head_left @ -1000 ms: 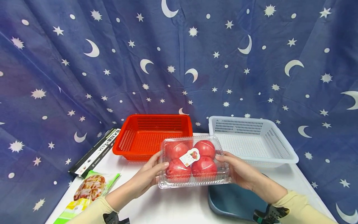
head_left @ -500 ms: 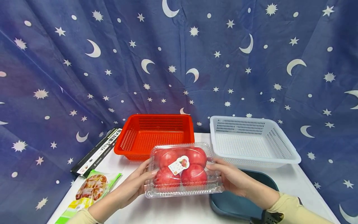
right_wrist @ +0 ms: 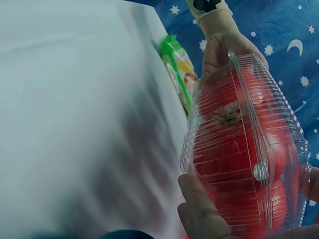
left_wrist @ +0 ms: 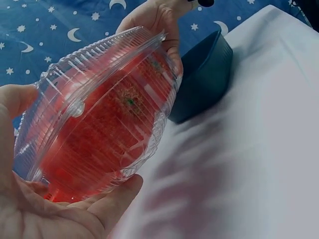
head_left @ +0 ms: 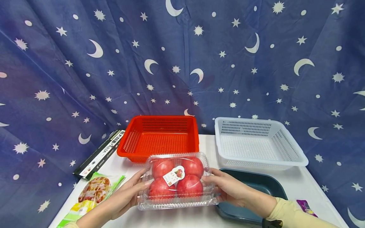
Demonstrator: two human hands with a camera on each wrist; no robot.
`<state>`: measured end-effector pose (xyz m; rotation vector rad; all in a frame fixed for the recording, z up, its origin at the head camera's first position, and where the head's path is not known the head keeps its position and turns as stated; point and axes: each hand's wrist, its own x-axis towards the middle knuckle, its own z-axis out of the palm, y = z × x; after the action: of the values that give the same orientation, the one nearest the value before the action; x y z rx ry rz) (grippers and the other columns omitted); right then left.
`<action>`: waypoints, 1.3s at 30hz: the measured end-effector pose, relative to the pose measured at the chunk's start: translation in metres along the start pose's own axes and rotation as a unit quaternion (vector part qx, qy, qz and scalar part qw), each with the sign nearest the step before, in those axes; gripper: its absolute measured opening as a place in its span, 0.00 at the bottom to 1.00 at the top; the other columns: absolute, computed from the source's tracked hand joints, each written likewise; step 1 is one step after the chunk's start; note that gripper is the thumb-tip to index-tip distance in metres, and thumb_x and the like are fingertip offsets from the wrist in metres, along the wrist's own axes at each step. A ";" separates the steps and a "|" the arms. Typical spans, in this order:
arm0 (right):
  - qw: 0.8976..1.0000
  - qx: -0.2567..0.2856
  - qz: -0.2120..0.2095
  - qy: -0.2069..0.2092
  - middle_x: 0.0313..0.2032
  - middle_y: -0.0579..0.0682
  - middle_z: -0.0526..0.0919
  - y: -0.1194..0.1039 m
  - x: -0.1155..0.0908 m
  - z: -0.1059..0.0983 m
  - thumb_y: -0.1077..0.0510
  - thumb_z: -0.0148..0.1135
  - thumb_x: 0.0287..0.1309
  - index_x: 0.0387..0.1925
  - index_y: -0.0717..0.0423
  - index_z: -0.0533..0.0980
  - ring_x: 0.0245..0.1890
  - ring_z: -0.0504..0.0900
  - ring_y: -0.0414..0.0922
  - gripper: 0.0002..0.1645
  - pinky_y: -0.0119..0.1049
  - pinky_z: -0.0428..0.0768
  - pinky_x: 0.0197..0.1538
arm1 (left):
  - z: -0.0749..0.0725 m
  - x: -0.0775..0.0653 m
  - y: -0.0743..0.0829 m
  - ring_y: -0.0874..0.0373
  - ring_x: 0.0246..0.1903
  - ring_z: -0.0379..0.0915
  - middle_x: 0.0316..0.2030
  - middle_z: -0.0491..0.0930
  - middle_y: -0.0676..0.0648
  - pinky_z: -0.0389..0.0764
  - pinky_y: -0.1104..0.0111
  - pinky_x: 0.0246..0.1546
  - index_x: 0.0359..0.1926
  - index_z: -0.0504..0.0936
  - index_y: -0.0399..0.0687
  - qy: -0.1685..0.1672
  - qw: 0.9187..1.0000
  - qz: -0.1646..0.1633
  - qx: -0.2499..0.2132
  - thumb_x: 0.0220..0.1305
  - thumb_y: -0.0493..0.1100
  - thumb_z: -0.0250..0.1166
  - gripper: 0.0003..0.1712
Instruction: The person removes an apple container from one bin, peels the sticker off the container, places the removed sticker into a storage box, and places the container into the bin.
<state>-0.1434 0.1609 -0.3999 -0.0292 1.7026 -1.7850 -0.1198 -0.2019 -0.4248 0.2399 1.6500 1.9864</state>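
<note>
Both hands hold a clear plastic clamshell box (head_left: 176,182) of several red, tomato-like fruits above the table. A white label with a fruit picture sits on its lid. My left hand (head_left: 124,197) grips the left end, and my right hand (head_left: 232,189) grips the right end. In the left wrist view, the thumb and fingers wrap round one end of the box (left_wrist: 107,117), whose underside is off the table. From the right wrist view, the box (right_wrist: 239,144) appears tilted, with fingers beneath it and a green stem mark on a fruit.
A red basket (head_left: 159,142) stands behind the box, with a white basket (head_left: 251,148) to its right. At right front are a dark blue tub (head_left: 256,180) and a small purple packet (head_left: 306,207). A food bag (head_left: 95,190) and a black-and-white pasta box (head_left: 99,155) lie at left.
Both hands have carried the box left and down, nearer to me. More of the dark blue tub and a purple packet have come into view. The baskets stay in place.
</note>
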 end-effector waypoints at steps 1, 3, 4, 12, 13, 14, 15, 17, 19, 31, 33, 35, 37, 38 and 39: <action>1.000 -0.001 0.001 -0.001 0.52 0.57 0.82 0.001 0.000 0.001 0.45 0.63 0.68 0.78 0.57 0.52 0.45 0.84 0.51 0.48 0.42 0.86 0.43 | -0.001 -0.001 -0.001 0.46 0.63 0.73 0.76 0.46 0.29 0.79 0.55 0.58 0.82 0.34 0.49 -0.004 1.000 0.000 -0.003 0.80 0.44 0.52 0.44; 1.000 -0.002 0.006 -0.003 0.53 0.57 0.81 0.002 0.001 0.004 0.45 0.63 0.67 0.78 0.59 0.52 0.46 0.84 0.52 0.49 0.43 0.86 0.45 | -0.003 -0.004 -0.003 0.47 0.63 0.73 0.77 0.46 0.29 0.79 0.54 0.58 0.82 0.34 0.49 -0.007 1.000 -0.002 -0.009 0.80 0.44 0.52 0.43; 1.000 -0.003 0.010 -0.004 0.53 0.57 0.81 0.003 0.002 0.005 0.45 0.64 0.67 0.78 0.59 0.52 0.46 0.84 0.52 0.50 0.42 0.86 0.44 | -0.004 -0.005 -0.004 0.47 0.63 0.72 0.77 0.46 0.30 0.79 0.54 0.58 0.82 0.34 0.49 -0.009 1.000 -0.003 -0.010 0.80 0.44 0.51 0.43; 1.000 -0.001 0.030 -0.011 0.53 0.58 0.79 0.009 0.004 0.011 0.45 0.64 0.66 0.78 0.60 0.50 0.43 0.81 0.50 0.51 0.32 0.81 0.34 | -0.009 -0.011 -0.012 0.48 0.64 0.70 0.78 0.40 0.30 0.79 0.53 0.58 0.82 0.34 0.50 -0.009 1.000 -0.016 -0.014 0.81 0.45 0.50 0.43; 0.999 0.000 0.031 -0.008 0.52 0.58 0.79 0.010 0.004 0.012 0.45 0.65 0.65 0.78 0.60 0.50 0.42 0.81 0.49 0.51 0.33 0.81 0.34 | -0.010 -0.012 -0.013 0.48 0.65 0.70 0.78 0.39 0.30 0.78 0.53 0.59 0.82 0.34 0.49 -0.010 1.000 -0.017 -0.015 0.81 0.45 0.50 0.43; 0.999 0.001 0.032 -0.006 0.52 0.58 0.79 0.012 0.005 0.014 0.46 0.65 0.65 0.78 0.61 0.50 0.42 0.81 0.49 0.51 0.34 0.82 0.34 | -0.011 -0.012 -0.014 0.48 0.65 0.69 0.78 0.38 0.30 0.78 0.53 0.59 0.82 0.33 0.49 -0.011 1.000 -0.019 -0.017 0.81 0.45 0.50 0.43; 0.999 0.004 0.031 -0.003 0.53 0.58 0.78 0.014 0.005 0.016 0.46 0.65 0.65 0.78 0.61 0.50 0.42 0.80 0.49 0.52 0.36 0.83 0.36 | -0.013 -0.013 -0.015 0.48 0.66 0.68 0.78 0.37 0.29 0.77 0.53 0.60 0.82 0.33 0.48 -0.012 0.999 -0.021 -0.020 0.81 0.45 0.49 0.43; 0.999 0.009 0.033 -0.001 0.54 0.59 0.78 0.017 0.006 0.019 0.47 0.66 0.64 0.78 0.61 0.50 0.44 0.81 0.50 0.52 0.41 0.86 0.42 | -0.015 -0.014 -0.017 0.49 0.67 0.67 0.78 0.35 0.29 0.76 0.54 0.61 0.82 0.31 0.48 -0.014 0.999 -0.025 -0.026 0.81 0.45 0.49 0.44; 0.999 0.017 0.035 -0.001 0.55 0.60 0.77 0.021 0.007 0.022 0.48 0.66 0.64 0.78 0.62 0.50 0.47 0.82 0.52 0.52 0.48 0.86 0.49 | -0.018 -0.014 -0.020 0.50 0.67 0.67 0.78 0.33 0.29 0.76 0.55 0.62 0.81 0.29 0.47 -0.017 0.999 -0.028 -0.033 0.81 0.45 0.49 0.44; 0.998 0.032 0.059 0.018 0.57 0.62 0.75 0.034 0.021 0.037 0.50 0.66 0.65 0.78 0.63 0.47 0.49 0.79 0.54 0.53 0.49 0.85 0.49 | -0.036 -0.012 -0.031 0.49 0.69 0.64 0.78 0.30 0.27 0.75 0.53 0.62 0.81 0.28 0.45 -0.009 0.998 -0.056 -0.030 0.80 0.45 0.50 0.46; 0.997 0.029 0.064 0.024 0.56 0.62 0.75 0.036 0.024 0.039 0.50 0.66 0.64 0.78 0.64 0.48 0.49 0.79 0.54 0.53 0.47 0.86 0.47 | -0.038 -0.011 -0.033 0.49 0.69 0.63 0.78 0.30 0.27 0.75 0.53 0.62 0.81 0.28 0.43 -0.005 0.998 -0.060 -0.029 0.80 0.45 0.50 0.47; 0.997 0.028 0.069 0.029 0.55 0.62 0.74 0.037 0.026 0.040 0.51 0.66 0.64 0.78 0.64 0.49 0.48 0.78 0.54 0.52 0.45 0.86 0.45 | -0.040 -0.010 -0.035 0.48 0.69 0.62 0.78 0.30 0.26 0.75 0.53 0.62 0.81 0.28 0.42 -0.003 0.998 -0.062 -0.025 0.79 0.45 0.51 0.47; 0.997 0.028 0.069 0.031 0.54 0.62 0.74 0.039 0.028 0.041 0.51 0.66 0.64 0.77 0.65 0.50 0.48 0.78 0.55 0.51 0.45 0.86 0.45 | -0.042 -0.009 -0.036 0.47 0.69 0.61 0.78 0.31 0.26 0.75 0.53 0.62 0.81 0.29 0.42 -0.002 0.998 -0.065 -0.022 0.79 0.45 0.51 0.47; 0.997 0.029 0.068 0.031 0.54 0.62 0.74 0.039 0.029 0.042 0.51 0.66 0.64 0.77 0.65 0.50 0.48 0.78 0.55 0.51 0.45 0.86 0.45 | -0.043 -0.008 -0.037 0.47 0.70 0.61 0.78 0.31 0.26 0.75 0.53 0.62 0.81 0.29 0.41 0.000 0.998 -0.066 -0.020 0.79 0.45 0.52 0.47; 0.997 0.030 0.068 0.030 0.54 0.63 0.74 0.040 0.030 0.042 0.52 0.66 0.64 0.76 0.66 0.50 0.48 0.78 0.55 0.51 0.46 0.86 0.46 | -0.043 -0.008 -0.037 0.46 0.70 0.61 0.78 0.31 0.26 0.76 0.54 0.61 0.81 0.30 0.41 0.003 0.998 -0.068 -0.017 0.79 0.45 0.52 0.47</action>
<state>-0.1306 0.1126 -0.4418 0.1646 1.6506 -1.7518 -0.1226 -0.2392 -0.4682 0.1067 1.5908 1.9119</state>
